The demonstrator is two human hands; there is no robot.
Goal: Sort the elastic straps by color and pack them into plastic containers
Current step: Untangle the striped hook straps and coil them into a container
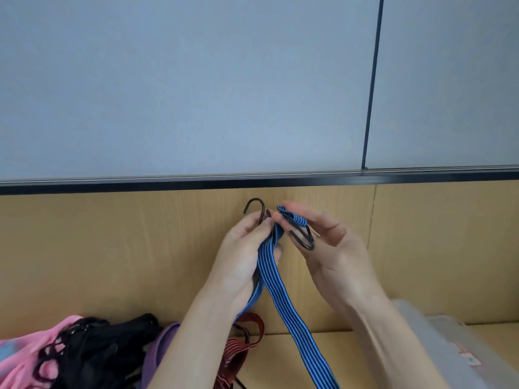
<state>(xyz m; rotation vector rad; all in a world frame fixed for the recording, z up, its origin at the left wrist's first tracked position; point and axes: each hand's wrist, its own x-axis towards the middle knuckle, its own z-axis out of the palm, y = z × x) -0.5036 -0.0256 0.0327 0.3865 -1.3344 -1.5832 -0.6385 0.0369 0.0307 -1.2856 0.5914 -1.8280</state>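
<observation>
Holding a blue striped strap (273,279) above the surface (309,349), left hand (244,254) closed around one hooked end, right hand (334,242) pinching the other, clear container (438,349) at right, its small label unreadable, red straps (238,352) below.

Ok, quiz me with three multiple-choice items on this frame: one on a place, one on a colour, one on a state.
1. Where does the red strap lie?
A. low in the view, below the left hand
B. inside the container
C. over the right wrist

2. What colour is the held strap?
A. green
B. blue with dark stripes
C. plain white

3. How is the held strap kept?
A. flat on the desk
B. in both hands, raised
C. hung from the wall

Key: 1 A, it sits under the left hand; 2 B, the stripes show; 3 B, the right hand pinches its folded end.
</observation>
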